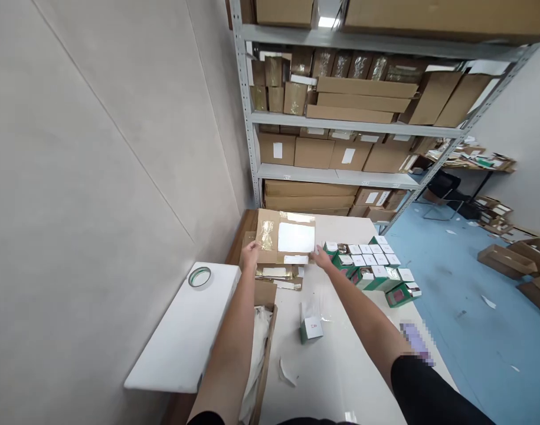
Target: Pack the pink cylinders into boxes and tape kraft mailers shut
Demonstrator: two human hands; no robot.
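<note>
A flattened cardboard box with clear tape and a large white label is held up at the far end of the table. My left hand grips its left edge, and at the lower right corner my right hand is closed on it. Beneath it lie more flat cardboard pieces with white labels. Several green and white small boxes stand in rows to the right of my right hand. One single green and white box sits nearer to me, beside clear plastic wrap.
An open carton with white bags is under my left forearm. Left of it, a roll of tape rests on a white panel. Metal shelving with cartons stands behind the table. Open boxes lie on the blue floor.
</note>
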